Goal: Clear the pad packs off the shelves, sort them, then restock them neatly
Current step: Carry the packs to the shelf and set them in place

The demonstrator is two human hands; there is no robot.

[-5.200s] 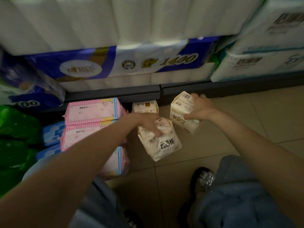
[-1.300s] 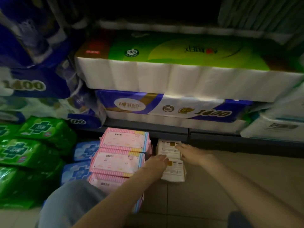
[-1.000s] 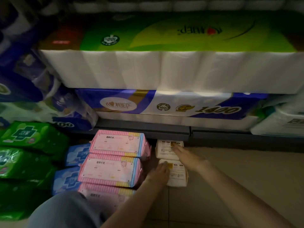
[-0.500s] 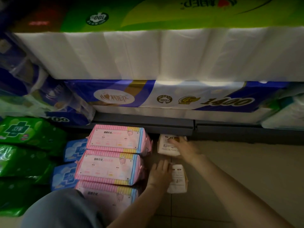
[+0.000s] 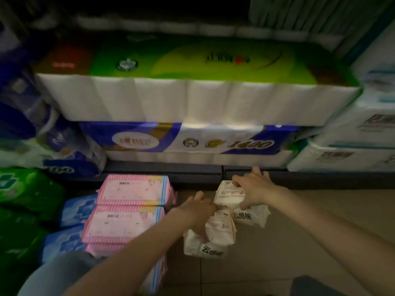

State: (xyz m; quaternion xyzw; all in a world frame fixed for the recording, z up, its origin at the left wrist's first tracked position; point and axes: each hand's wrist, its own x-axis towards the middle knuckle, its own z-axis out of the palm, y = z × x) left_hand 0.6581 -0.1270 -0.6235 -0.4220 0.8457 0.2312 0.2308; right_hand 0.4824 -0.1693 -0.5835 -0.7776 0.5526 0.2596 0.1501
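Two cream pad packs (image 5: pixel 210 233) are soft and light — your left hand (image 5: pixel 197 210) grips one, your right hand (image 5: pixel 255 190) grips another pack (image 5: pixel 232 195); hold around the middle.

Pretty dim shot overall, the top of the frame is basically black. The brightest bit is the white front of the big green-topped plastic-wrapped paper roll pack (image 5: pixel 192 99), which nearly blows out. Everything's soft and smeared, worst toward the corners, where the wide lens bends the stacked white packs (image 5: pixel 359 133). The tan tiled floor (image 5: pixel 299 242) looks murky.
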